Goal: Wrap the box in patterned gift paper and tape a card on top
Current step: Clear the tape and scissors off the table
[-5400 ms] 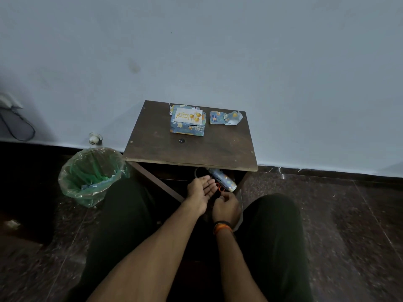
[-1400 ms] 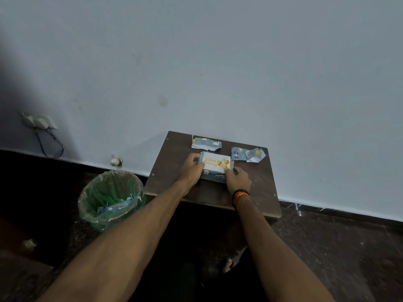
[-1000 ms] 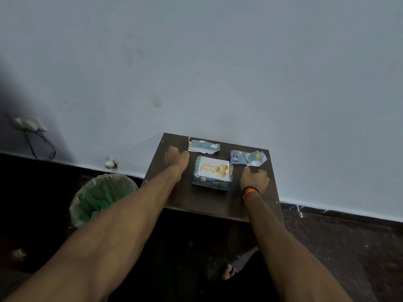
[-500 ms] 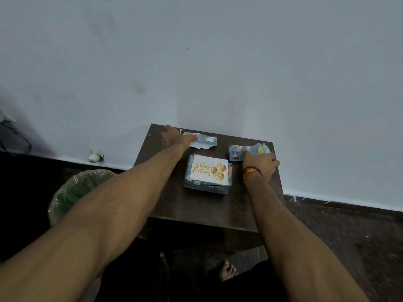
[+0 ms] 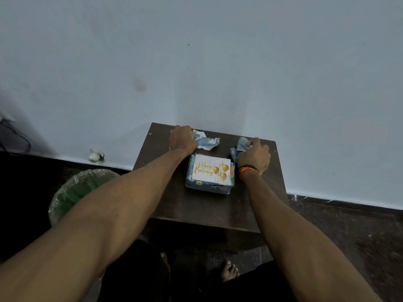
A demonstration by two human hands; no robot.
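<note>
The box (image 5: 209, 186), wrapped in blue patterned paper, sits on the small dark wooden table (image 5: 196, 205). A white "Happy Birthday" card (image 5: 211, 170) with gold balloons lies on its top. Behind the box at the left, my left hand (image 5: 182, 138) grips a crumpled scrap of the blue paper (image 5: 208, 141). Behind the box at the right, my right hand (image 5: 255, 152) grips a second crumpled paper scrap (image 5: 238, 149). Neither hand touches the box.
A green bin lined with clear plastic (image 5: 80, 190) stands on the floor left of the table. The table's back edge is against a pale wall (image 5: 196, 62). A small white object (image 5: 96, 155) lies at the skirting. My bare foot (image 5: 229, 271) is below the table.
Both hands left the box and reached to the back of the table. Each has closed on a paper scrap, which now looks crumpled. The box stays put.
</note>
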